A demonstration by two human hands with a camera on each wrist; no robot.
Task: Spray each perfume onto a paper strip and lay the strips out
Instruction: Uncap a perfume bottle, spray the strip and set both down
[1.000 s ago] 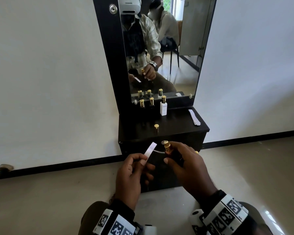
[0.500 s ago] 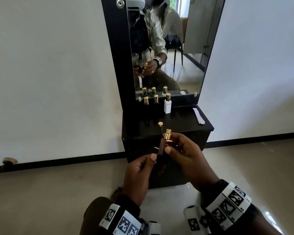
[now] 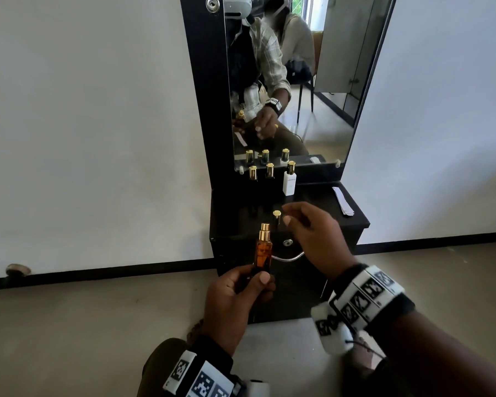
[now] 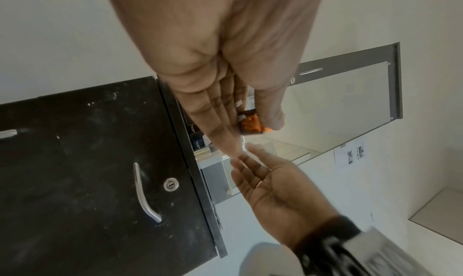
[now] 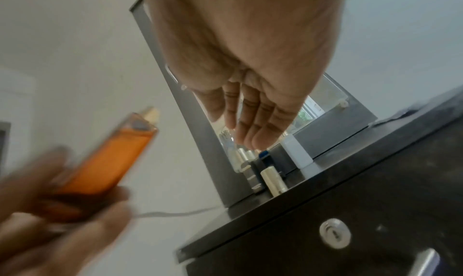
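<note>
My left hand (image 3: 258,277) grips an uncapped amber perfume bottle (image 3: 263,253) by its base and holds it upright in front of the black cabinet (image 3: 321,222). In the left wrist view the bottle (image 4: 250,123) sits between thumb and fingers. A white paper strip shows only in the mirror, hanging below that hand. My right hand (image 3: 285,214) is open and empty, its fingertips just right of a gold cap (image 3: 276,214) that stands on the cabinet top.
Two dark gold-capped bottles (image 3: 252,173) and a white bottle (image 3: 289,183) stand at the back under the mirror (image 3: 312,133). A stack of paper strips (image 3: 343,202) lies at the cabinet's right edge. The drawer front has a handle (image 3: 288,257).
The bottle passed from my right hand to my left, which a second ago only pinched the strip. My right hand let go and moved up toward the gold cap.
</note>
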